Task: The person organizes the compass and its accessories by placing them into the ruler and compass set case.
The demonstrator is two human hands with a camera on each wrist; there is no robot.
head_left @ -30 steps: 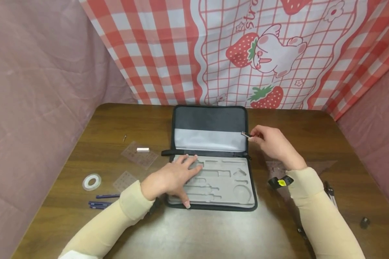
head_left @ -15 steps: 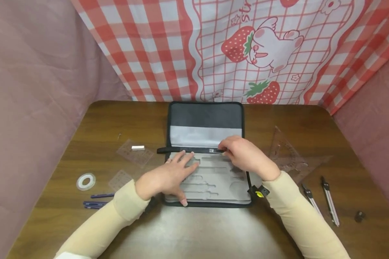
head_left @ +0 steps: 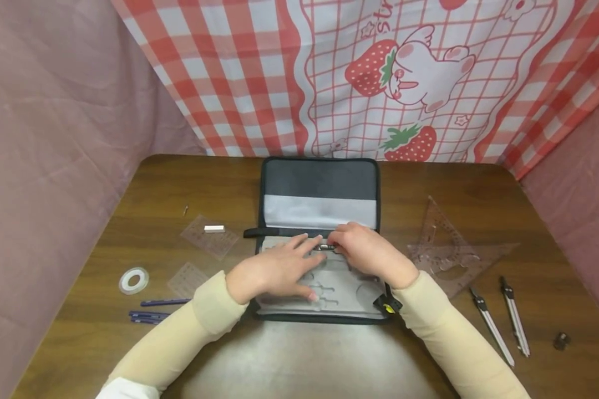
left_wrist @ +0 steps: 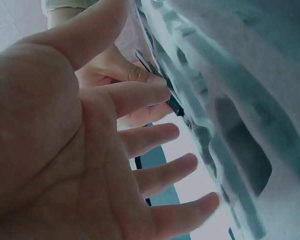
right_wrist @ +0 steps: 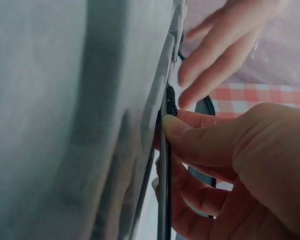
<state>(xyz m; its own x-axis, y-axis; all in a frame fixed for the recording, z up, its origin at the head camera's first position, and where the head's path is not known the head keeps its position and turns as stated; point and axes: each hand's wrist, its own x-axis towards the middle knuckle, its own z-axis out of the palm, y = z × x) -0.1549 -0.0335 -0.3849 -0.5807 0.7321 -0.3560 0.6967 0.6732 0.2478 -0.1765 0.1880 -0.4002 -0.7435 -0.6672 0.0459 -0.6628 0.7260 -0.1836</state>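
Note:
A zippered case (head_left: pixel 324 318) lies open in the middle of the table, with a grey moulded tray (head_left: pixel 299 310) in its near half. My right hand (head_left: pixel 369 252) pinches a slim metal drawing instrument (right_wrist: pixel 164 200) with a black end (right_wrist: pixel 171 97) between thumb and fingers, low along the tray's upper row. Its exact kind is unclear. Spread over the tray's left part, my left hand (head_left: pixel 282 266) has fairly straight fingers. In the left wrist view, its index fingertip (left_wrist: pixel 160 92) is close to the instrument's black end; contact cannot be told.
Clear set squares (head_left: pixel 459 257), two compasses (head_left: pixel 514 316) and a small dark cylinder (head_left: pixel 561 341) lie right. On the left are clear templates (head_left: pixel 204 244), a white eraser (head_left: pixel 214 229), a white ring-shaped roll (head_left: pixel 133 280), blue pens (head_left: pixel 147 317) and a tiny metal piece (head_left: pixel 186 210).
My right hand has carried the instrument from beside the case's lid leftward and down to the tray's upper row. My left hand has shifted slightly right over the tray.

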